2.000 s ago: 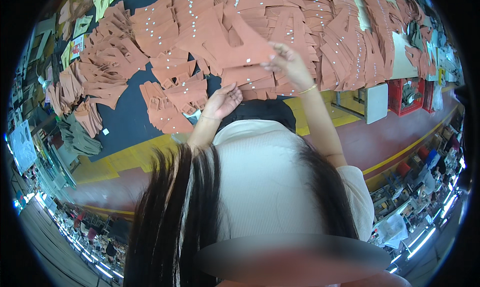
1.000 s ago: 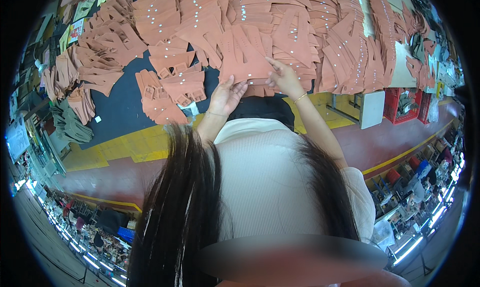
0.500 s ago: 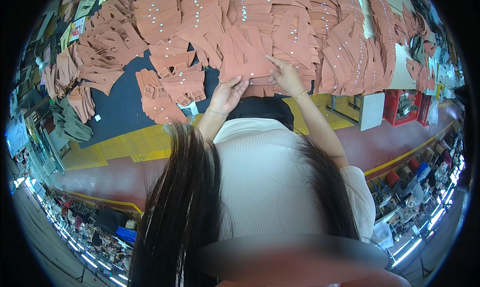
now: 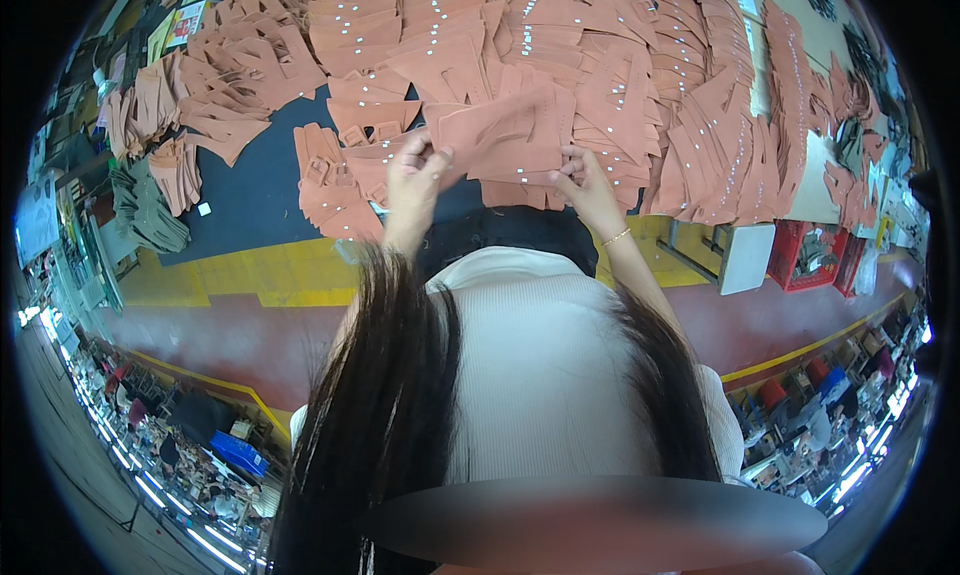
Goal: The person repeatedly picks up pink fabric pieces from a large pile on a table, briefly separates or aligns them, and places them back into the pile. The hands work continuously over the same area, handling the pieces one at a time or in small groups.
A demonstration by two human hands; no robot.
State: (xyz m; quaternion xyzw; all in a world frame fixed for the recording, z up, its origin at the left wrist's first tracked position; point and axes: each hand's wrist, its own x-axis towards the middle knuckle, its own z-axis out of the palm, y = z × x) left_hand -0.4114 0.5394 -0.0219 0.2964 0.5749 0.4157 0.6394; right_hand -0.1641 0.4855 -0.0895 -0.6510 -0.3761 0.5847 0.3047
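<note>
Both hands hold a salmon-pink, leather-like cut panel (image 4: 500, 145), its surface bowed and a little blurred, above a stack of similar pieces. My left hand (image 4: 413, 180) pinches the panel's left edge between thumb and fingers. At its lower right corner, my right hand (image 4: 592, 190), with a thin bracelet at the wrist, is closed on the panel. Below the panel, the near end of the stack (image 4: 520, 194) shows at the table's front edge. Left of my left hand lie smaller pieces with square cut-outs (image 4: 322, 165).
Rows of salmon-pink pieces with small white tags (image 4: 620, 95) cover most of the dark table (image 4: 240, 215). Dark green pieces (image 4: 148, 210) hang at the left edge. To the right stand a white board (image 4: 746, 258) and a red crate (image 4: 805, 263).
My left hand has risen to the left and closed on the panel's edge. The panel is lifted and bowed. My right hand has shifted from pointing on the panel to gripping its lower right corner.
</note>
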